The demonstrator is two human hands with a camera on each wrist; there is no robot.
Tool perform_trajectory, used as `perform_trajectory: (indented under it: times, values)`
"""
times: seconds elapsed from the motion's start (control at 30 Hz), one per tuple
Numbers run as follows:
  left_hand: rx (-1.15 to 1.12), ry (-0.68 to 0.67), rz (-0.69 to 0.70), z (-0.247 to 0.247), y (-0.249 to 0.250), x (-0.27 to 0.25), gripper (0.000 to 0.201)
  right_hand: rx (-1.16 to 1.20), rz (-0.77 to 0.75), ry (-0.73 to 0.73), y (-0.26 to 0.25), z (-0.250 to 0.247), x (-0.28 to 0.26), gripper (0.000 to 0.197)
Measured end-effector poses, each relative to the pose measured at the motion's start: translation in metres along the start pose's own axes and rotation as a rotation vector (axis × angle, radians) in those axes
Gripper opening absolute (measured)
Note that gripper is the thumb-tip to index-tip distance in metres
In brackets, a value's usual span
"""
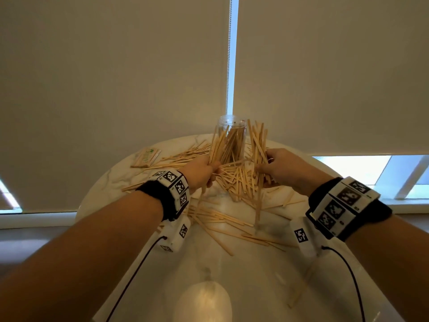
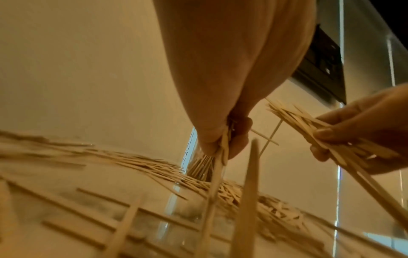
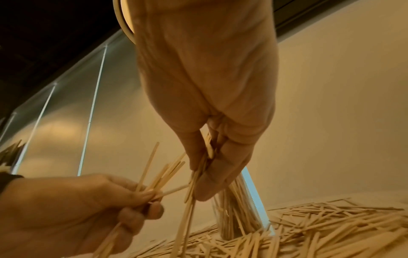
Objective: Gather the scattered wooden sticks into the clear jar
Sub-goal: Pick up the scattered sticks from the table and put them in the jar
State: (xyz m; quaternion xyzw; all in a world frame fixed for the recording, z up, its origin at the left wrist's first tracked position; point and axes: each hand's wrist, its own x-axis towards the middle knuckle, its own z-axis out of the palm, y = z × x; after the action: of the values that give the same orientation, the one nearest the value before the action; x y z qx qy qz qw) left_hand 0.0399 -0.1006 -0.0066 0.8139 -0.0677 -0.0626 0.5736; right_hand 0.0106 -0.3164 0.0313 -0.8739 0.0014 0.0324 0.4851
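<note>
Both hands are clenched round bundles of sticks; the left hand (image 1: 201,169) grips a fan of them (image 1: 217,147) with fingers and thumb curled tight, and the right hand (image 1: 282,167) pinches a thicker sheaf (image 1: 257,145) between thumb and fingers. Each bundle stands roughly upright, long axis pointing up and slightly away from the person, lower ends trailing toward the table (image 1: 243,263).

The clear jar (image 1: 231,135) stands upright just beyond the two fists and between them; its open mouth sits near the level of the bundles' upper tips, so I judge either sheaf must be lifted clear of the rim and fed in end-first. The right-hand bundle lies just beside the jar's right wall; the left one overlaps its left wall in the head view, so which is nearer I cannot tell.

The jar already holds a leaning cluster of sticks; they are pale, thin, flat and straight. Many more loose sticks (image 1: 232,219) lie criss-crossed on the table in front of the jar and to its left.
</note>
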Motion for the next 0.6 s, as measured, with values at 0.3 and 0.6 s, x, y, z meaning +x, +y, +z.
perform_trajectory:
  times: [0.3,0.6]
  values:
    - [-0.593,0.078,-0.085,0.028,0.005,0.015,0.020,-0.049,-0.139,-0.065,-0.019,0.044,0.009,0.011]
    - [-0.469,0.179,-0.057,0.023,-0.004,0.035,0.044,-0.398,-0.247,0.006,-0.025,0.077,0.048,0.011]
